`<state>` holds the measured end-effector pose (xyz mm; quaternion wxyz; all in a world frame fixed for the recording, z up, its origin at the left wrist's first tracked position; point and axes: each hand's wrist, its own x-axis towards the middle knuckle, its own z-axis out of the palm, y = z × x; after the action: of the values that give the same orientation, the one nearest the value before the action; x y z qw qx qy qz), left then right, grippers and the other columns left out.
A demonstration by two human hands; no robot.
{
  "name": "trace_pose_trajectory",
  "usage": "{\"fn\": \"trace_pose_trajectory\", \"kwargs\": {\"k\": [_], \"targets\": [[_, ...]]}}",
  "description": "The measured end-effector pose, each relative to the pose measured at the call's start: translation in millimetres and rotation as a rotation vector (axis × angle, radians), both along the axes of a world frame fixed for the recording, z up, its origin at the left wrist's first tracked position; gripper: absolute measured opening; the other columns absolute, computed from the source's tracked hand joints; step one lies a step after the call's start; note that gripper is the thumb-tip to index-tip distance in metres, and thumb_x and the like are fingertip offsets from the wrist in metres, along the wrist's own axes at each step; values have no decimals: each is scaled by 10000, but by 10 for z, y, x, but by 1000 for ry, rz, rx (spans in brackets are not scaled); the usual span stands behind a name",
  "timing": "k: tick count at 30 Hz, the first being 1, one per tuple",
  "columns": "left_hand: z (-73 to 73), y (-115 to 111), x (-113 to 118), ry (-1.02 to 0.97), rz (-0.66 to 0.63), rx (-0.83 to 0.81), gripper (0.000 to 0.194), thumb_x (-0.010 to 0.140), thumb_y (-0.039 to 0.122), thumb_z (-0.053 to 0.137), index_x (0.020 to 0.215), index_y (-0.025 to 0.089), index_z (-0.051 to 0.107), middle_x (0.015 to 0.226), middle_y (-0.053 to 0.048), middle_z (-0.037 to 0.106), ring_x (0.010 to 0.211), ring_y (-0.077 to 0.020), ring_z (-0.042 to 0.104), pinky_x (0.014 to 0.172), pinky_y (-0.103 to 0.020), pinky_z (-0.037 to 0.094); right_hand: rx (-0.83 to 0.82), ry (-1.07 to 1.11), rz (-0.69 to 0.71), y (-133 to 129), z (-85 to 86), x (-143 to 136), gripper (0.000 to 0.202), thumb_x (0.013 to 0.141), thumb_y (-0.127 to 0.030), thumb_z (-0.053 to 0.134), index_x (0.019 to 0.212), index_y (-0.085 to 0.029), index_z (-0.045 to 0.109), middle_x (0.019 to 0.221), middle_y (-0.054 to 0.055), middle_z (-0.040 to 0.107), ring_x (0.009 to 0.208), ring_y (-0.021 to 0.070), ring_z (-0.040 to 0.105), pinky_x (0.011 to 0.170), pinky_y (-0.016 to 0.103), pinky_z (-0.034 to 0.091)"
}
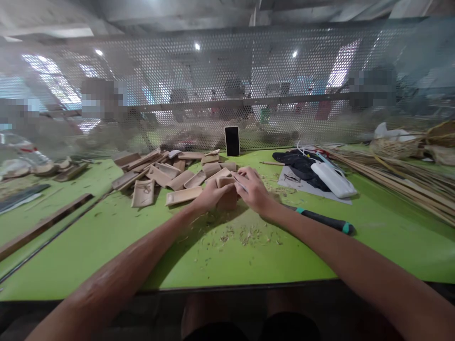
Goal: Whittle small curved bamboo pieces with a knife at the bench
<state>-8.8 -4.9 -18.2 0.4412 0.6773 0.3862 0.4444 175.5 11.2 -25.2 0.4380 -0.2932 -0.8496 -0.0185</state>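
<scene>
Tan bamboo forms the hollow piece (227, 202) held between the person's two hands, over the green table (152, 258). At its nine o'clock the left hand (209, 194) is closed on it, thumb along the rim, likely to stop it turning. At three o'clock the right hand (254, 187) is curled shut round a slim tool (241, 186), its pale end near the rim, perhaps for close control. Shavings (249, 235) lie between five and six o'clock, about where they would fall. Other pieces (180, 180) are heaped at ten o'clock, presumably within left-hand reach; a dark handle (325, 221) rests just past three, beside the right forearm. At twelve, a phone (232, 141) stands upright, its screen toward the person
</scene>
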Motion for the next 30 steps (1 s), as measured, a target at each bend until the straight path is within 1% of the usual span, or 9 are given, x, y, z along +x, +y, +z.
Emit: {"fn": "trace_pose_trajectory", "kwargs": {"k": [3,6,9,13,17,20,22,27,30], "targets": [[24,-10,40,82,-12,116,320,876,427,651,977,132,722,926,-68,757,848,-213,672,733,-301,530,-55,-16,25,27,-25,-45,431,1038,-266,362,1396,-168,582,1271,160,584,1195,294,527,1046,469,455],[5,-8,116,147,27,179,241,859,374,635,842,135,659,775,-38,686,724,-171,601,626,-269,472,-73,34,22,26,-31,-87,447,1062,-302,312,1412,-175,561,1315,145,600,1228,283,518,1079,470,426],[-34,6,170,137,94,252,182,821,319,628,748,160,577,698,-15,617,660,-145,532,591,-263,435,-42,-22,31,-5,-17,-123,465,1063,-321,308,1428,-146,537,1348,149,598,1229,294,491,1082,473,402],[-63,7,182,187,104,292,193,805,270,613,669,193,502,604,17,518,606,-131,461,575,-265,404,-97,-32,-78,-20,11,-158,443,1049,-308,303,1370,-153,566,1236,152,627,1121,299,506,1017,473,412],[-42,-32,193,168,81,303,135,792,271,626,714,191,550,693,-18,596,685,-166,529,634,-288,452,-152,-6,-65,41,31,-167,375,1040,-302,308,1254,-188,594,1177,126,627,1096,282,511,1015,443,389],[-15,-80,221,181,55,291,81,782,261,632,760,185,612,719,-32,637,754,-201,594,677,-305,498,-228,133,-82,116,31,-150,337,1032,-281,280,1103,-212,602,1086,111,627,1075,273,532,1005,433,392],[-5,-106,241,191,60,283,95,777,256,635,824,175,654,740,-37,664,784,-214,625,687,-308,517,-243,187,-80,152,24,-139,295,1026,-292,299,1086,-222,579,1083,107,615,1092,272,527,1016,431,394],[-9,-103,257,269,45,278,127,831,236,559,768,163,643,732,-44,666,684,-175,612,612,-283,489,-267,200,-173,162,7,-157,213,994,-301,342,1032,-209,531,1056,129,581,1056,281,517,988,435,419],[-4,-95,246,267,108,328,121,814,243,593,716,172,594,682,-31,622,637,-159,554,557,-268,439,-215,177,-131,153,6,-175,189,988,-323,360,1034,-213,506,1063,129,576,1054,285,508,1000,450,412]]}}
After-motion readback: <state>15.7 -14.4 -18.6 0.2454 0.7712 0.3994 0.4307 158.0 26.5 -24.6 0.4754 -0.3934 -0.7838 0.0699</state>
